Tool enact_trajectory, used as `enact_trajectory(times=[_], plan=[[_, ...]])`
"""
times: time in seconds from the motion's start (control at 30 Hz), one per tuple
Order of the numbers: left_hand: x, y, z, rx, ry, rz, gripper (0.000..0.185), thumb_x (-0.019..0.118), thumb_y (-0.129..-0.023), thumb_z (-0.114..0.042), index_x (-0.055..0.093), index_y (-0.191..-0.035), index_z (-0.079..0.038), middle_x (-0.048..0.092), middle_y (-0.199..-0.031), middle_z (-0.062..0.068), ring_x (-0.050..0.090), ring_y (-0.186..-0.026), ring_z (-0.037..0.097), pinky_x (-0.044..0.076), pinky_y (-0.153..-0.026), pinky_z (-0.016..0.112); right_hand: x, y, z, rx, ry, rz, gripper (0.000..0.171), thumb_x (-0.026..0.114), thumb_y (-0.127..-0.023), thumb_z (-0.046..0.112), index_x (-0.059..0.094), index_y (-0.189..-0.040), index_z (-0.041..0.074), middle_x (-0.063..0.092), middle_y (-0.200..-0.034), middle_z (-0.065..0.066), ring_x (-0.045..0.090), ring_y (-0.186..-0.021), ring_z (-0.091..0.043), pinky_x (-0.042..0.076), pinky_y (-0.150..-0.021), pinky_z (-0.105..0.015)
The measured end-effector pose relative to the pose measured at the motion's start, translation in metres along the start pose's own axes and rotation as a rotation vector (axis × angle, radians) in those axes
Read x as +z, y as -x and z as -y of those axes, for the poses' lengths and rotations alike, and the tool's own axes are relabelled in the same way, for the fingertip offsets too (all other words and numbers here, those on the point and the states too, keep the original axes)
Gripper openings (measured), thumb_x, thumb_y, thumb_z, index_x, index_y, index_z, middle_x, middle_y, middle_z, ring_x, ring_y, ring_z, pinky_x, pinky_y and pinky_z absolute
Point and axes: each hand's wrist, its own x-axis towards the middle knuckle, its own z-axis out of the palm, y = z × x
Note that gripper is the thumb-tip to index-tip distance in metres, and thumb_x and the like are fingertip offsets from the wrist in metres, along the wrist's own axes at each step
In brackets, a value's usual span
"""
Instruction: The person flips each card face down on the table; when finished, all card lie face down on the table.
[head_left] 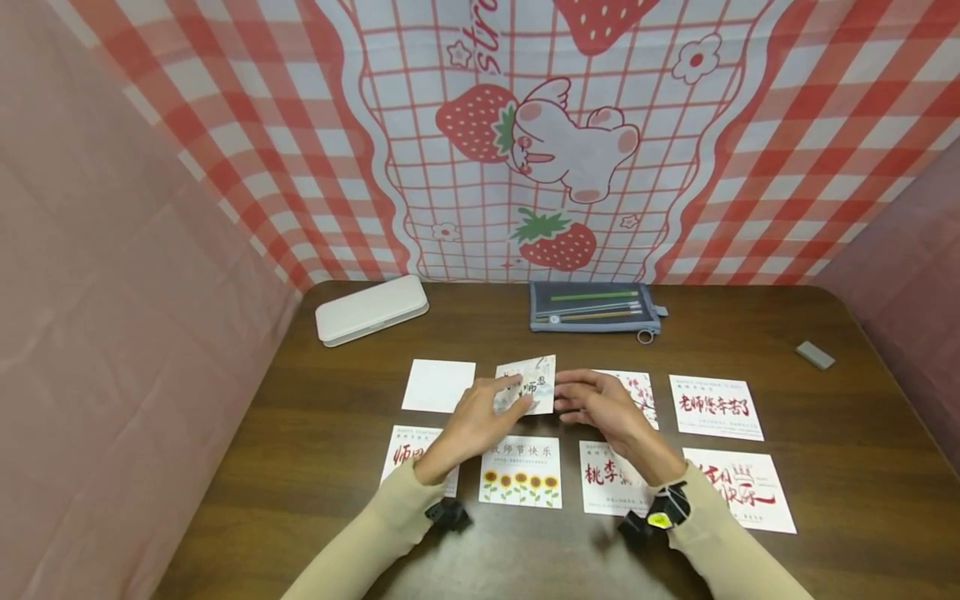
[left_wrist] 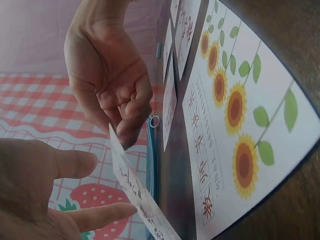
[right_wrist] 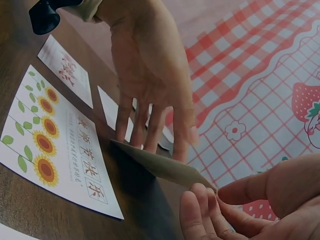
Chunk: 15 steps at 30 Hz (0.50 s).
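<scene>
A person's left hand (head_left: 480, 410) laid nearly straight fingers on the face of a printed card (head_left: 543, 393), while the right hand (head_left: 603, 406) pinched its side edge between thumb and curled fingers — the card tilted up at the center of the frame, above a dark table (head_left: 480, 333). A blank card (head_left: 438, 385) lay to its left and a sunflower card (head_left: 520, 469) just below. Too light a pinch could have let the card slip; too hard a push from the left fingers could have creased it. A low-swinging cream sleeve (head_left: 727, 521) might also have nudged the birthday card (head_left: 757, 496) at lower right. Fingers covered part of the lettering, the left forearm cut across a red-lettered card (head_left: 405, 450) at lower left, and the right hand hid much of a blossom card (head_left: 637, 383). Whether the raised card's bottom edge touched the tabletop — impossible to tell.
</scene>
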Motion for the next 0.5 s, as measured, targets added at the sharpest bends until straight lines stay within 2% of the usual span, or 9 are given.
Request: enact_trajectory(times=[0.1,0.23,0.37,0.5], plan=[[0.002,0.000,-0.002,0.012,0.004,-0.006,0.051,0.060,-0.103,-0.042,0.063,-0.144,-0.012,0.064,-0.146,0.015,0.056,-0.137,0.038,0.045,-0.114,0.057,0.002,-0.001,-0.002,-0.021,-0.019,0.020,0.043,0.055,-0.104,0.003,0.046,-0.142,-0.016,0.070,-0.100,0.001,0.068,-0.083,-0.008,0.063,-0.077,-0.023],[0.003,0.000,-0.005,0.011,0.017,-0.003,0.050,0.058,-0.104,-0.042,0.063,-0.144,-0.011,0.063,-0.147,0.016,0.055,-0.138,0.038,0.043,-0.116,0.058,0.005,-0.002,-0.005,-0.033,-0.021,0.051,0.044,0.055,-0.103,0.001,0.043,-0.142,-0.017,0.073,-0.102,0.000,0.070,-0.086,-0.009,0.064,-0.080,-0.025],[0.005,0.001,-0.007,-0.008,0.027,-0.004,0.053,0.056,-0.105,-0.046,0.060,-0.147,-0.012,0.062,-0.147,0.020,0.055,-0.137,0.038,0.045,-0.113,0.059,0.008,-0.004,-0.007,-0.020,-0.011,0.065,0.048,0.056,-0.104,0.004,0.042,-0.145,-0.015,0.072,-0.115,-0.010,0.073,-0.092,-0.012,0.064,-0.087,-0.028],[0.005,0.002,-0.010,-0.028,0.057,-0.009,0.057,0.054,-0.105,-0.051,0.057,-0.149,-0.014,0.061,-0.143,0.023,0.059,-0.130,0.039,0.050,-0.105,0.058,0.011,-0.007,-0.010,0.006,-0.003,0.083,0.053,0.056,-0.105,0.010,0.038,-0.149,-0.013,0.062,-0.133,-0.026,0.073,-0.100,-0.016,0.063,-0.094,-0.031]])
